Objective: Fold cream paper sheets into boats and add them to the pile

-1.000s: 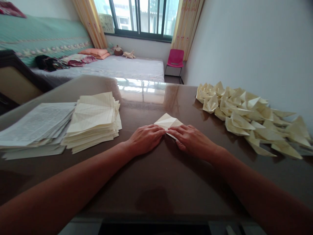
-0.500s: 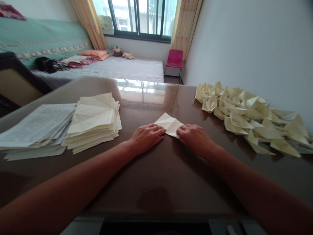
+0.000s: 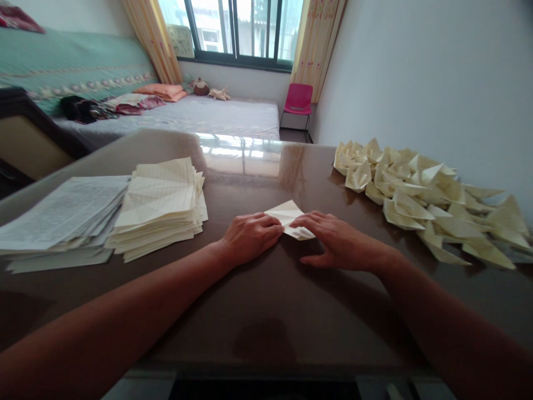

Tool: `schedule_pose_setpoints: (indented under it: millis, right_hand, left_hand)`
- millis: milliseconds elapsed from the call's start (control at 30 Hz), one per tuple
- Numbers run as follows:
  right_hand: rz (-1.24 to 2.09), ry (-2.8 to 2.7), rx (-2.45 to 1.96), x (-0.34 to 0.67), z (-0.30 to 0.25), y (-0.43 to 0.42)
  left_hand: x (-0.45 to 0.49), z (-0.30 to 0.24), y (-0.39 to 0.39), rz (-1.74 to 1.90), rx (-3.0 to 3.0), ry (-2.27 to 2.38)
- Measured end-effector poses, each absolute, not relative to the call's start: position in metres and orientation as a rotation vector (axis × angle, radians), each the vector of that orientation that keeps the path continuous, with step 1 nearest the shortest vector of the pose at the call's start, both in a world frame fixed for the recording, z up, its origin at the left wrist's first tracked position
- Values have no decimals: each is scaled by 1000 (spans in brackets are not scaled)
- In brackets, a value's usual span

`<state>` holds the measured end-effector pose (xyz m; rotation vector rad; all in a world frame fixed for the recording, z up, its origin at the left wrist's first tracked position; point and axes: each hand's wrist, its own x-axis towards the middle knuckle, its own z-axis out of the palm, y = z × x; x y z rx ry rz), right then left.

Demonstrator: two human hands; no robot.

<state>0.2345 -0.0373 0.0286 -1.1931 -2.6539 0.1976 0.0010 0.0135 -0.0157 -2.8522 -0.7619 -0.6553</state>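
Note:
A small folded sheet of cream paper (image 3: 287, 212) lies on the brown glossy table between my hands, one corner pointing away from me. My left hand (image 3: 255, 236) grips its left edge, fingers pressed together on it. Over its right side reaches my right hand (image 3: 328, 238), fingers stretched out and thumb spread apart below. The right fingertips cover part of the paper; whether they touch it I cannot tell.
On the left stand a stack of creased cream sheets (image 3: 156, 205) and a pile of printed papers (image 3: 66, 214). Many folded paper boats (image 3: 410, 183) crowd the right side along the wall. Beyond the table are a bed (image 3: 233, 114) and a pink chair (image 3: 298, 99).
My right hand has loosened from the paper's right corner, its thumb and fingers now spread over that side. The paper has turned slightly and its far corner has shifted right and nearer.

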Motion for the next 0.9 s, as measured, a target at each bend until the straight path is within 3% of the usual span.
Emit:
schedule_pose_setpoints:
  millis: [100, 300, 600, 900]
  right_hand:
    - [135, -2724, -1170, 235, 23, -33]
    - [343, -2667, -1143, 238, 20, -28]
    - [539, -2316, -1567, 232, 8, -23]
    - [275, -2236, -1833, 224, 1, -23]
  left_hand:
    - [0, -16, 13, -627, -2890, -725]
    - [-6, -8, 13, -448, -2979, -594]
    - [-9, -8, 16, -457, -3063, -643]
    - [-9, -11, 17, -583, -3074, -641]
